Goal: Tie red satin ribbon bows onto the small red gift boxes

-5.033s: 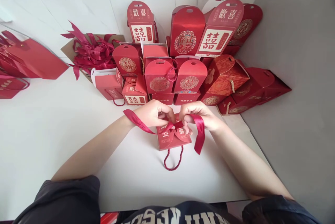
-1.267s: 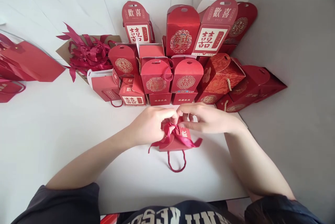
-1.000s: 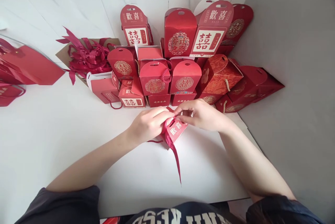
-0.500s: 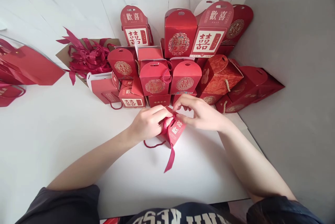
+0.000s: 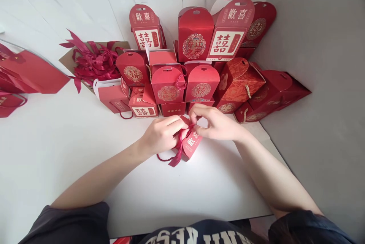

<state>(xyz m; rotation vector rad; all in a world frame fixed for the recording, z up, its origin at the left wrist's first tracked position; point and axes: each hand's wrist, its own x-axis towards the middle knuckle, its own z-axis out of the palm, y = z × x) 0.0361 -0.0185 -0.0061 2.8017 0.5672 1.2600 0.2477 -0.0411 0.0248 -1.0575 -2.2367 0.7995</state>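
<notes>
On the white bench (image 5: 137,194), in front of stacked boxes (image 5: 168,82): small red box (image 5: 191,147), cord handle (image 5: 164,159) to the left. Left hand (image 5: 162,134) — fingers clamped on ribbon (image 5: 177,156) at box top; right hand (image 5: 217,123) — thumb and forefinger pinching same ribbon.

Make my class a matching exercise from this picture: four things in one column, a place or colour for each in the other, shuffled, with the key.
Things
1. Small gift box
2. Ribbon heap
3. Orange patterned box
4. Tabletop

Places or colours
A. Left of the stacked boxes
B. White
C. Between the left hand and right hand
D. In the right half of the stack

Pairs: 1-C, 2-A, 3-D, 4-B
</notes>
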